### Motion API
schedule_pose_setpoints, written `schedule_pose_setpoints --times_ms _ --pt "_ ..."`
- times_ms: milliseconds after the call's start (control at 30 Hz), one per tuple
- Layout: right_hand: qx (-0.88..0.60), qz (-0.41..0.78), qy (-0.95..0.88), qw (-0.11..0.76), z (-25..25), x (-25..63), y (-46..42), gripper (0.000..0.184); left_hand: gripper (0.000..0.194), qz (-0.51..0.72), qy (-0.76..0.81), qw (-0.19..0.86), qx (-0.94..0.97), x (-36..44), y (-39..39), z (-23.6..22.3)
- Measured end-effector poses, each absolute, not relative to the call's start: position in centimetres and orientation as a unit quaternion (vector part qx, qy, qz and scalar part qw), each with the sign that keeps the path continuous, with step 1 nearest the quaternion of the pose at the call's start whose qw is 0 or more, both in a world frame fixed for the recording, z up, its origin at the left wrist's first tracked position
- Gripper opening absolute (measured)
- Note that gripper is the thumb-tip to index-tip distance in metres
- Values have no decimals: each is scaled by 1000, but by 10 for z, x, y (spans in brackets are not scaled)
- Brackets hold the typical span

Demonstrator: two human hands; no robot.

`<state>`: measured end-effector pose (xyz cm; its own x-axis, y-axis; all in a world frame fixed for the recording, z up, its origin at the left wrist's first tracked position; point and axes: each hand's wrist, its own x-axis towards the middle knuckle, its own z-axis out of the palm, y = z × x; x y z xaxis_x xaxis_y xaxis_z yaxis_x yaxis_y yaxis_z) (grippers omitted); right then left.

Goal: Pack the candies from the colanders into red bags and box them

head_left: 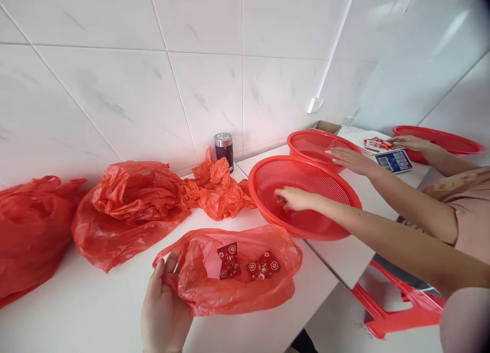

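My left hand grips the left rim of a red plastic bag, thumb outside and fingers behind the film. The bag lies on the white table with its mouth spread. In it are two small dark red wrapped packets with white flower prints. My right hand reaches down into a large red mesh basket. Its fingers are curled together around something small and dark, too hidden to name. Little else shows on the basket's floor.
Crumpled red bags line the wall at left. A black tumbler stands behind. Right: a co-worker's hand at a second red basket, a digital scale, a third basket. A red stool stands below.
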<state>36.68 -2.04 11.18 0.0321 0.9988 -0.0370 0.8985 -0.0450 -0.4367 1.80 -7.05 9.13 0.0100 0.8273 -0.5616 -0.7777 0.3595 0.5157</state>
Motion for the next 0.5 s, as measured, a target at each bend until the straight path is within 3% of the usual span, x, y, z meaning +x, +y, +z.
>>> schedule_pose_setpoints --times_ms 67,200,267,400,500 --pt "-692 183 -677 172 133 365 -12 17 34 568 417 709 33 17 -71 91" --pt "-576 291 -700 306 173 324 -29 21 33 562 421 710 45 18 -74 90" --pt "-502 354 -735 286 186 296 -49 30 33 554 421 716 57 18 -75 91" --pt "-520 306 -778 174 191 271 -82 68 30 560 400 721 83 17 -77 91" --pt "-588 227 -744 224 177 274 -108 66 25 564 379 723 122 13 -77 90"
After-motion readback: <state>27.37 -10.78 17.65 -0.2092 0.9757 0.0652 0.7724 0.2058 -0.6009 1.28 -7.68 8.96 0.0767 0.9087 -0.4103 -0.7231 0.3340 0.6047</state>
